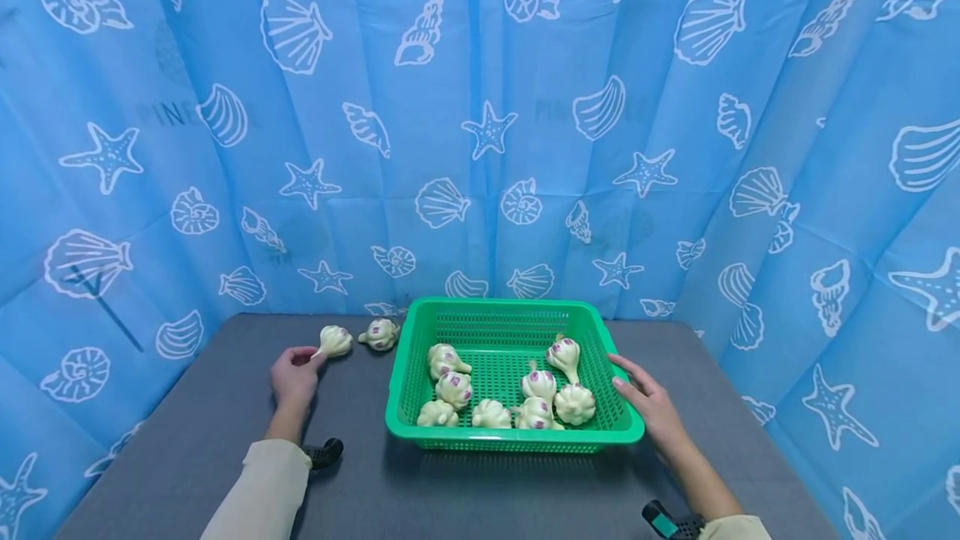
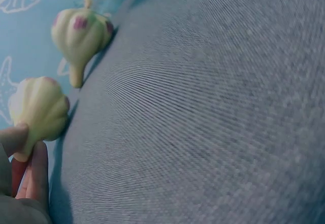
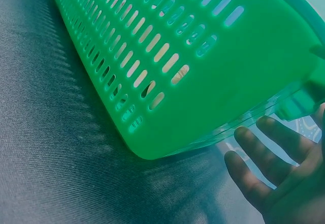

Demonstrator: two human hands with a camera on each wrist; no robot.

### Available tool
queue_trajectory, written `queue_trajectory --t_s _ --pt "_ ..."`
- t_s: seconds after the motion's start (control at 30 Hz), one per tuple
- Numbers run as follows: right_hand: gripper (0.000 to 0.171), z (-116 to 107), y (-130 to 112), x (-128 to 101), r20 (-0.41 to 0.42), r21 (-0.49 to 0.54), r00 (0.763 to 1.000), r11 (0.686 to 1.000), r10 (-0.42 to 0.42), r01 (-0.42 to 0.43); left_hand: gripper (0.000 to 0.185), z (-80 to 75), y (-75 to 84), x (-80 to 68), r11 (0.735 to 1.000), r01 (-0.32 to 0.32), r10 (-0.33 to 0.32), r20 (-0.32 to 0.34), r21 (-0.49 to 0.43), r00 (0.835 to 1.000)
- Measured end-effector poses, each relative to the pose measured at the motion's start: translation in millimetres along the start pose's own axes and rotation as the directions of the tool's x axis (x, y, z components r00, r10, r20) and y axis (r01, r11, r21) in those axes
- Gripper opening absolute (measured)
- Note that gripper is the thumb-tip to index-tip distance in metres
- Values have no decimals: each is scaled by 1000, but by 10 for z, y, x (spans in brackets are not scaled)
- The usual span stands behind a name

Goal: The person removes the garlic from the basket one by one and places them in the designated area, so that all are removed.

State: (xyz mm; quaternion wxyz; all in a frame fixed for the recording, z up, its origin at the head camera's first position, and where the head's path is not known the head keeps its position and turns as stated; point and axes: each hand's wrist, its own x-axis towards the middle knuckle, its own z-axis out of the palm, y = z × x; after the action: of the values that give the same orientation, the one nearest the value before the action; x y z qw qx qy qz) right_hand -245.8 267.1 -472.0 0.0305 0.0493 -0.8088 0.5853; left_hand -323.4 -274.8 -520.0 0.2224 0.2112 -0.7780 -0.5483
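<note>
My left hand (image 1: pixel 295 380) pinches a garlic bulb (image 1: pixel 337 341) by its stem, left of the basket and low over the table. In the left wrist view, thumb and fingers meet around the stem of that bulb (image 2: pixel 41 107). Just beyond it lies another garlic bulb (image 1: pixel 379 334) with purple marks. A green slotted plastic basket (image 1: pixel 517 435) holds several more bulbs, mostly along its near side and at the left and right. At the basket's right rim rests my right hand (image 1: pixel 654 411), fingers extended; in the right wrist view, its fingers (image 3: pixel 261 158) spread beside the basket's wall.
A grey cloth (image 1: pixel 360 473) covers the table. Blue curtains (image 1: pixel 487 148) with white shell and starfish prints hang behind and on both sides. Each wrist wears a black strap device, one by the left sleeve (image 1: pixel 258 490).
</note>
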Motion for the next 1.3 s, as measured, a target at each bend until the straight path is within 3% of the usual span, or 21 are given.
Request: queue_trajectory --t_s 0.43,0.67,0.97,1.1,1.3 --pt "53 2 22 21 7 10 1000 1000 3 -3 13 73 52 52 981 -86 65 122 174 990" --pt "53 6 17 14 5 -18 1000 1000 -15 15 17 86 31 90 962 -139 105 148 237 983" --pt "53 7 0 13 5 6 1000 1000 -8 8 25 53 22 151 873 -300 204 271 385 941" --pt "53 10 19 16 2 -16 1000 1000 -17 17 27 28 28 166 861 -310 187 317 403 930" --pt "53 9 34 22 3 -23 1000 1000 -13 13 31 24 20 188 844 -302 151 344 443 927"
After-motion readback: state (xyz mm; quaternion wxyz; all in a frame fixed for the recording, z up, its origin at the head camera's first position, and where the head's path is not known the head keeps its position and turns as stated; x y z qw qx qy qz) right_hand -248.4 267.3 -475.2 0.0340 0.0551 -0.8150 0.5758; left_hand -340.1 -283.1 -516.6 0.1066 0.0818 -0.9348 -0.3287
